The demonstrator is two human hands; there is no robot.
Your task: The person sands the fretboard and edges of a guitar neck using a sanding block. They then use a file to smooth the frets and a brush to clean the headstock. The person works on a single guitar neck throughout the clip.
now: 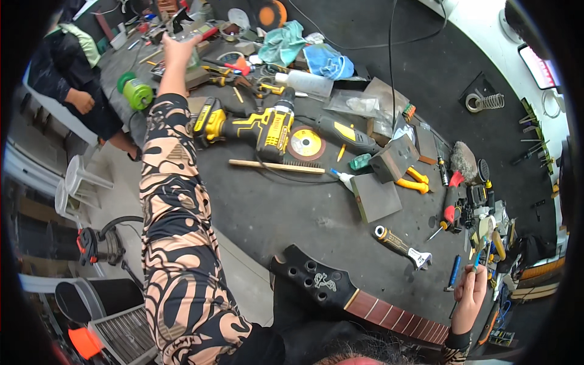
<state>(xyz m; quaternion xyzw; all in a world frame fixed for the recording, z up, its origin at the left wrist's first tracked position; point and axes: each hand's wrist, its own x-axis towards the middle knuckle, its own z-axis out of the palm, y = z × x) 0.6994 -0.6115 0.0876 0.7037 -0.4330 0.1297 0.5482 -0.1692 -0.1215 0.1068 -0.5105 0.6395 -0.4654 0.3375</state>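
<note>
My left arm stretches to the far left of the bench. My left hand [177, 53] is closed around what looks like a clear spray bottle [194, 59] with a black trigger head; the fingers partly hide it. At the right edge, my right hand [469, 293] pinches a thin blue tool [477, 260] whose kind I cannot make out. A blue-handled tool [454, 271] lies beside that hand. In front of me is a guitar neck with a black headstock [313, 274] and a reddish-brown fretboard [389, 315]; holes show in the headstock.
Mid-bench lie a yellow-black cordless drill [267, 129], a cutting disc [306, 142], a rotary tool [347, 135], a wooden-handled brush [277, 165], metal blocks [375, 198] and an adjustable wrench [403, 246]. A cable [392, 67] hangs overhead. Another person [76, 79] stands at left.
</note>
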